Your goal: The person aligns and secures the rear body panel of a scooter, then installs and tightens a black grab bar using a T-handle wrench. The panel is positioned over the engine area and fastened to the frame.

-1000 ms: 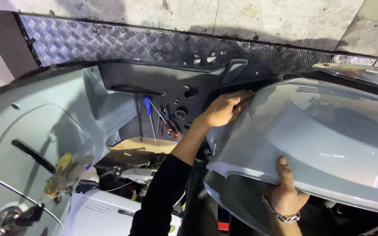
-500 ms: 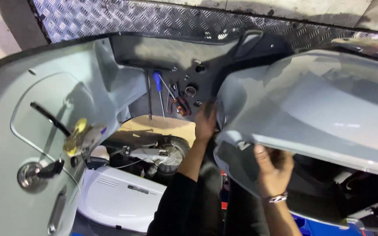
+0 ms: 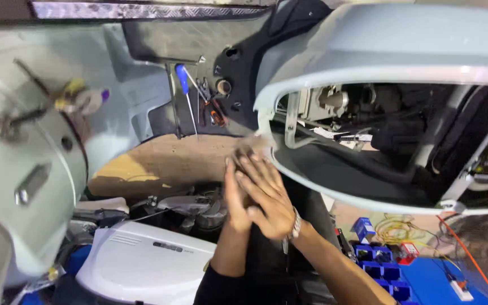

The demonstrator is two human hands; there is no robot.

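My left hand [image 3: 234,195] and my right hand [image 3: 266,197] meet palm to palm in the middle of the view, just below the front lip of a raised pale grey scooter body shell [image 3: 379,39]. The right hand lies flat over the left with its fingers stretched out, a bracelet at its wrist. A small dark blur sits at the fingertips; I cannot tell what it is. Neither hand touches the shell. The shell's open underside shows a frame, wiring and dark parts.
A pale grey leg shield [image 3: 24,169] with bolts fills the left. A blue-handled screwdriver [image 3: 183,79] and other tools lie on the dark floorboard behind. Below are a white cover [image 3: 142,265], the engine [image 3: 193,206], and blue parts bins [image 3: 379,265] with loose wires.
Both hands have let go of the grey shell and come together below its front lip. The view has swung lower, so the shell's open underside now shows.
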